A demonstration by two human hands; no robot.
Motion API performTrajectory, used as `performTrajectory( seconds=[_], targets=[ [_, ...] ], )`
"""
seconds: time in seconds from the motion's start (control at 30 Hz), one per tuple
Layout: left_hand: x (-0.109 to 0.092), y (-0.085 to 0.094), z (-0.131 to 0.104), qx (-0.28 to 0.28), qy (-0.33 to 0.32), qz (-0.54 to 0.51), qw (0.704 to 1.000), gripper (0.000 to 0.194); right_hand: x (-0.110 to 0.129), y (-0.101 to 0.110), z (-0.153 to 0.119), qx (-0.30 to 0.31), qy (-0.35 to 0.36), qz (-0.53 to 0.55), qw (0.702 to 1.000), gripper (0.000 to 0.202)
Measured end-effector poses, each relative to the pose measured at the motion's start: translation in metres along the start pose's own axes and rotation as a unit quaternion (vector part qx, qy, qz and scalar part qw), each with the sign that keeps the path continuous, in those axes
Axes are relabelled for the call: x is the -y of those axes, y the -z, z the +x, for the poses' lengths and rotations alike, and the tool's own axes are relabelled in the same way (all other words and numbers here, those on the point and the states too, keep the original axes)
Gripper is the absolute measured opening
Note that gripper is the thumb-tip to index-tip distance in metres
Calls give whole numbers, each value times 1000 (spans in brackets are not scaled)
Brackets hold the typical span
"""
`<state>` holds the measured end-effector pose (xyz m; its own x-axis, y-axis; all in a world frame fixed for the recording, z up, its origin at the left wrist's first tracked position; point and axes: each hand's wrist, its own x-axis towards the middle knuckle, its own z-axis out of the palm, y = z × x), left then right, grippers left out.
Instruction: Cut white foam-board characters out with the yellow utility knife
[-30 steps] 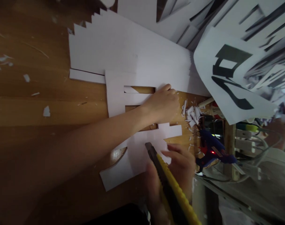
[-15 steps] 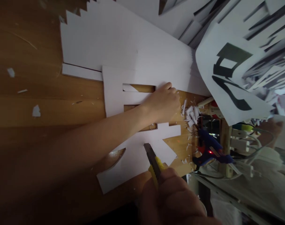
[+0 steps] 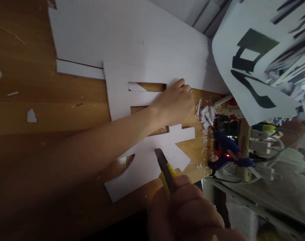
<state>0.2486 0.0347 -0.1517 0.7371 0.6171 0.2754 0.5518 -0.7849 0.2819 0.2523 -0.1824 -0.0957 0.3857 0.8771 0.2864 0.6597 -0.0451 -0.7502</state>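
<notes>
- Wooden table (image 3: 74,100) underneath; white cut-out (image 3: 147,160) at 11 o'clock from my right hand (image 3: 192,211), long axis roughly 12-to-6;
- right closed round the yellow cutter (image 3: 167,172), nearer the 6 o'clock end;
- left hand (image 3: 180,103) across its 3 o'clock side; finger closure unclear.

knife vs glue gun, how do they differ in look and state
The knife is yellow and dark, while the glue gun is mostly blue.
The knife is gripped in the right hand, its blade out over the white cutout; the glue gun has no hand on it.
The glue gun shows a lit red light; no light shows on the knife.
Both are handheld tools.
</notes>
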Motion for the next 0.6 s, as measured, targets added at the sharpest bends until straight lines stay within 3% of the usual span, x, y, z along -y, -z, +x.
performTrajectory(
  seconds=[0.1,0.2,0.33,0.6],
  targets=[
    [0,-1,0,3,-1,7,1000,39,4,1,-1,-9,1,-5,1000,35],
    [0,-2,0,-2,-1,11,1000,40,9,4,-2,-14,-7,-19,1000,7],
    [1,-4,1,-7,-4,17,1000,42,16,8,1,-10,-13,-29,999,32],
    [1,-7,2,-12,2,11,1000,41,21,12,-4,2,-23,-24,999,33]
  ],
)
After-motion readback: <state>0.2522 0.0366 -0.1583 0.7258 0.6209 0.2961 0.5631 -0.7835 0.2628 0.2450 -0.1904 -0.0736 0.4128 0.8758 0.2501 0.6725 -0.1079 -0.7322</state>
